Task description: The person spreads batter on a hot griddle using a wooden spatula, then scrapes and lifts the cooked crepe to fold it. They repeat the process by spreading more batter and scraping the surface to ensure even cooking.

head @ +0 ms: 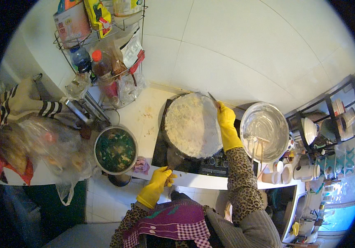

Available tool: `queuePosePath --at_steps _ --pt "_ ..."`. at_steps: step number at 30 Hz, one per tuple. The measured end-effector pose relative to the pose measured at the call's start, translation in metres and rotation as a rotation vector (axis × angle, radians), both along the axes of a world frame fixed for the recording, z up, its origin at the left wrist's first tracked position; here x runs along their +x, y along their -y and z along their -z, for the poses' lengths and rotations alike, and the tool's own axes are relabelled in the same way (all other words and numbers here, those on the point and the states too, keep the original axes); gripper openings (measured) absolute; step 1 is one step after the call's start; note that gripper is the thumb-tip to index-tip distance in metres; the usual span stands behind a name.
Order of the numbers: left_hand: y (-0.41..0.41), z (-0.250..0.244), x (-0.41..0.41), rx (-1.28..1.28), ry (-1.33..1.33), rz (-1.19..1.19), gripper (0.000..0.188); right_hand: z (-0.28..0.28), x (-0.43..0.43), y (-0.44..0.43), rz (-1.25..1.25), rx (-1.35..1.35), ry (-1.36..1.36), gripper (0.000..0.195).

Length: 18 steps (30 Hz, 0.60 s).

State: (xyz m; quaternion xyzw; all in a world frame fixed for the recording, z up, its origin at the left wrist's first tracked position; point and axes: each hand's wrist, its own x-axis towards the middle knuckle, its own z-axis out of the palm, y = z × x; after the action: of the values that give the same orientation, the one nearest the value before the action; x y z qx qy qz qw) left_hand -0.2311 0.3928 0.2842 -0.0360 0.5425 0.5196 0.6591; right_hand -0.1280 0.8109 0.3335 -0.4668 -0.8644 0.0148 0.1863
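Before me a round flat pan [213,133] sits on a black induction cooktop [162,155]. A pale, thin sheet of batter or flatbread [185,124] covers most of its surface, leaving a greyer strip at the right. My right hand [229,127], in a yellow rubber glove, grips a thin, flat-bladed tool [213,99] by the pan's right rim. Also gloved in yellow, my left hand [157,187] has its fingers curled round the end of a dark brown handle [172,161] at the pan's near left edge. The hand hides part of that handle.
Right of the pan stands a metal basin [284,124] smeared with pale batter, utensils resting in it. On the left is a pot [135,155] of dark green filling, beside a crumpled pink cloth [141,165] and plastic bags [60,145]. A wire rack [143,40] holds bottles and packets.
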Motion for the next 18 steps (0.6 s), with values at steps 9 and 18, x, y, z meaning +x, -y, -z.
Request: queuePosePath --at_steps 9,18 --pt "0.003 0.016 0.005 0.001 0.055 -0.055 0.028 0.032 -0.004 0.069 -0.136 -0.177 0.309 0.032" --pt "-0.003 0.021 0.001 0.022 0.056 0.005 0.032 -0.007 0.082 0.059 -0.157 -0.29 -0.207 0.034"
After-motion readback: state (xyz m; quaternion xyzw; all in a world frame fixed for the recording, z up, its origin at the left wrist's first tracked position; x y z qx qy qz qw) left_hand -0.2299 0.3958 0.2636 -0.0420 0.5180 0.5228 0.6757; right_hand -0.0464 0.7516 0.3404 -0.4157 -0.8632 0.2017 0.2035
